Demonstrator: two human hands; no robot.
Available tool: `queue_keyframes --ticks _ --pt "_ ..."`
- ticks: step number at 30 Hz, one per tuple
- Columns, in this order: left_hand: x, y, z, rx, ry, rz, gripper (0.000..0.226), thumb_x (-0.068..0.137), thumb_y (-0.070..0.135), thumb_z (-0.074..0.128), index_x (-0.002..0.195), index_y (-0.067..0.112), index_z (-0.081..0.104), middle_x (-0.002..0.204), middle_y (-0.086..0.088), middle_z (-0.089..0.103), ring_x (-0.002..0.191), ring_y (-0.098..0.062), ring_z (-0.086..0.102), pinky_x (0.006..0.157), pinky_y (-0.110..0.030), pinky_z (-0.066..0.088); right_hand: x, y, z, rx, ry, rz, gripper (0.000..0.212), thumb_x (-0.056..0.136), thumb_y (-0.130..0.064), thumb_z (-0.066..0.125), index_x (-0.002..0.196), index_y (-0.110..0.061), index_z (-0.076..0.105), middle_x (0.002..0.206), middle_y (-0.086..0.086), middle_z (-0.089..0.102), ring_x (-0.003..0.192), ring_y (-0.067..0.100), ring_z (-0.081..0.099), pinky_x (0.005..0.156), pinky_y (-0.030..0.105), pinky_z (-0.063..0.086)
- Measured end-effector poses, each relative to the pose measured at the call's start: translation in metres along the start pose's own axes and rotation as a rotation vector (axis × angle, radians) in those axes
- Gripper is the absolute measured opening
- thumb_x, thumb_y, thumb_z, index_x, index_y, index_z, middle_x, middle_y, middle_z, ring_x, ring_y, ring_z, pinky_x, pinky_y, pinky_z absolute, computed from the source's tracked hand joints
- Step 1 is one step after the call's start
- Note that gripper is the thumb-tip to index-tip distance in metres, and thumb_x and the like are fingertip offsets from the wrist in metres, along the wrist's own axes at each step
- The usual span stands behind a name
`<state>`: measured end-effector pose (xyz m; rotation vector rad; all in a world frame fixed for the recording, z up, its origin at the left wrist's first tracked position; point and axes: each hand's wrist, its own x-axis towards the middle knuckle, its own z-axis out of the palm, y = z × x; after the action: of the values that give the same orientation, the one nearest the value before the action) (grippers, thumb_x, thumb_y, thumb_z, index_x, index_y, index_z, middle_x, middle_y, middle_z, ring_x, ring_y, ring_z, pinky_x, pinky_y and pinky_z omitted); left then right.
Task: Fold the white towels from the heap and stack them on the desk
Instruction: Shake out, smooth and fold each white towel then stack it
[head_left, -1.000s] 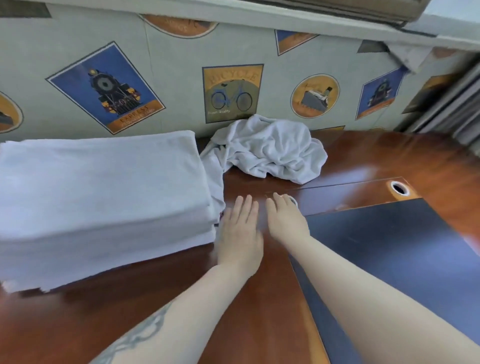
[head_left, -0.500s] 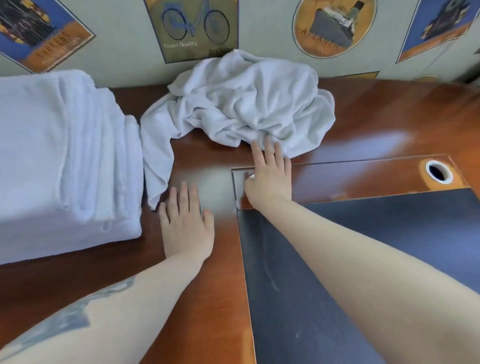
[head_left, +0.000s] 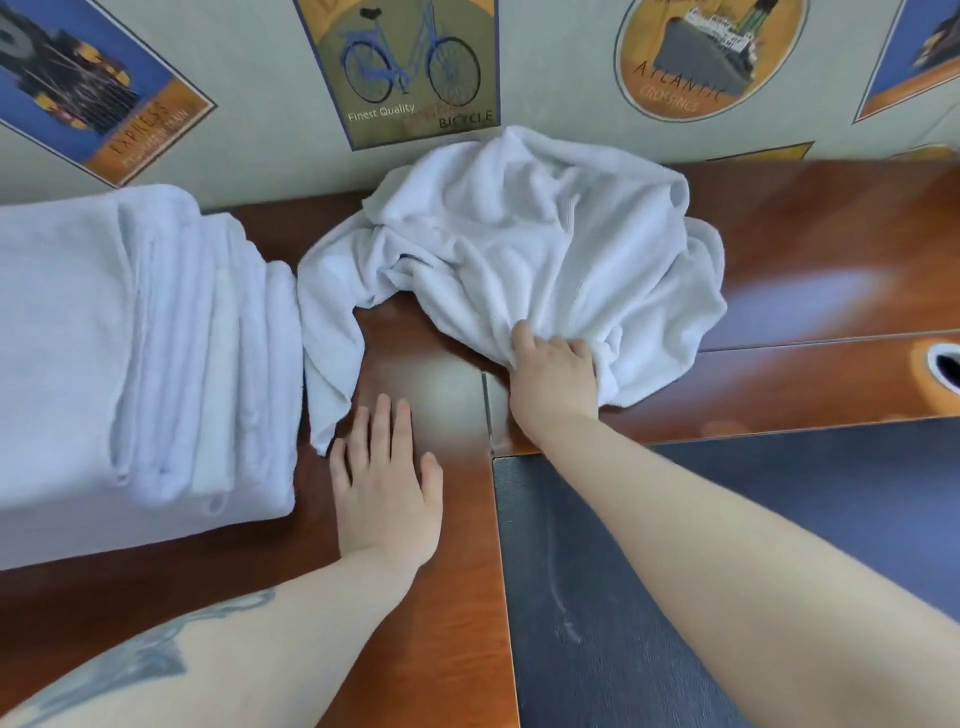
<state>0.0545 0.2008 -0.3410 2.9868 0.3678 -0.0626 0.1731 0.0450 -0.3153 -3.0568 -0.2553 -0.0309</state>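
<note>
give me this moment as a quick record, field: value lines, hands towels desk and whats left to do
left hand: left hand flat on the desk, fingers straight, holding nothing
right hand: right hand grips the near edge of the crumpled towel
folded stack: folded stack to the left, beside the crumpled towel
desk pad: dark pad under the right forearm
wall: bicycle poster behind the towel
left to do: crumpled towel not yet folded
</note>
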Motion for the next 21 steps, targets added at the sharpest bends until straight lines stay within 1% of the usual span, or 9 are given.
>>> queue_keyframes --ticks 2,5,10,11,13,14,16,18,21 --pt "0.002 -0.001 0.001 -0.026 0.006 -0.009 0.062 0.096 0.039 0.021 0.155 0.021 0.020 0.162 0.001 0.017 0.149 -0.018 0.013 0.120 -0.042 0.010 -0.033 -0.013 0.004 -0.005 0.010 -0.034 0.033 0.087 -0.024 0.062 0.115 -0.013 0.050 0.069 -0.001 0.058 0.070 0.026 0.055 0.072 0.035 0.027" --pt "0.002 -0.003 -0.001 -0.091 -0.026 -0.008 0.062 0.096 0.037 0.040 0.154 0.019 0.024 0.161 0.001 0.020 0.149 -0.018 0.013 0.120 -0.042 0.010 -0.079 -0.021 0.002 0.000 -0.056 -0.084 0.034 0.091 -0.036 0.059 0.115 -0.016 0.048 0.065 0.000 0.055 0.066 0.026 0.052 0.072 0.034 0.029" --pt "-0.008 -0.003 -0.018 -0.213 -0.252 0.047 0.059 0.102 0.045 0.028 0.155 0.028 0.008 0.163 0.005 0.001 0.150 -0.014 -0.005 0.121 -0.040 0.001 -0.151 -0.025 -0.011 0.184 -0.215 -0.029 0.032 0.100 -0.052 0.034 0.111 -0.022 0.039 0.064 -0.001 0.041 0.065 0.025 0.039 0.074 0.033 0.021" --pt "-0.019 0.001 -0.025 -0.327 -0.275 0.034 0.057 0.102 0.044 0.030 0.155 0.028 0.014 0.162 0.006 0.009 0.150 -0.014 0.001 0.121 -0.040 0.006 -0.166 -0.028 -0.013 0.206 -0.252 -0.008 0.031 0.100 -0.051 0.032 0.110 -0.023 0.040 0.066 0.000 0.045 0.068 0.026 0.039 0.073 0.033 0.022" --pt "-0.052 0.009 -0.040 -0.717 -0.288 -0.080 0.046 0.098 0.041 0.045 0.141 0.025 0.043 0.147 0.009 0.039 0.139 -0.014 0.032 0.113 -0.037 0.027 -0.193 -0.033 -0.020 0.255 -0.359 0.059 0.026 0.100 -0.048 0.030 0.110 -0.026 0.041 0.078 0.006 0.054 0.078 0.026 0.040 0.066 0.034 0.026" --pt "-0.072 0.013 -0.047 -0.935 -0.284 -0.175 0.033 0.094 0.038 0.055 0.125 0.027 0.056 0.133 0.009 0.053 0.126 -0.014 0.047 0.100 -0.033 0.039 -0.205 -0.035 -0.024 0.270 -0.417 0.087 0.022 0.099 -0.046 0.030 0.108 -0.029 0.040 0.085 0.009 0.057 0.083 0.027 0.042 0.066 0.033 0.031" --pt "-0.107 0.016 -0.063 -1.226 -0.308 -0.358 0.014 0.086 0.032 0.067 0.097 0.027 0.060 0.106 0.004 0.065 0.098 -0.012 0.060 0.073 -0.024 0.043 -0.225 -0.041 -0.033 0.306 -0.515 0.102 0.015 0.099 -0.045 0.030 0.099 -0.031 0.036 0.097 0.011 0.062 0.088 0.028 0.049 0.079 0.037 0.039" --pt "-0.129 0.010 -0.078 -1.289 -0.326 -0.396 0.017 0.082 0.028 0.073 0.089 0.024 0.058 0.097 -0.001 0.067 0.085 -0.010 0.061 0.064 -0.024 0.041 -0.244 -0.052 -0.049 0.400 -0.512 0.158 0.022 0.098 -0.050 0.031 0.088 -0.030 0.036 0.089 0.007 0.059 0.087 0.026 0.054 0.086 0.038 0.043" --pt "-0.140 -0.005 -0.109 -1.319 -0.388 -0.335 0.018 0.081 0.026 0.075 0.094 0.017 0.066 0.094 -0.005 0.072 0.086 -0.016 0.066 0.069 -0.029 0.047 -0.275 -0.073 -0.074 0.496 -0.272 0.286 0.036 0.096 -0.052 0.036 0.071 -0.026 0.031 0.066 -0.004 0.047 0.081 0.028 0.057 0.074 0.034 0.043"
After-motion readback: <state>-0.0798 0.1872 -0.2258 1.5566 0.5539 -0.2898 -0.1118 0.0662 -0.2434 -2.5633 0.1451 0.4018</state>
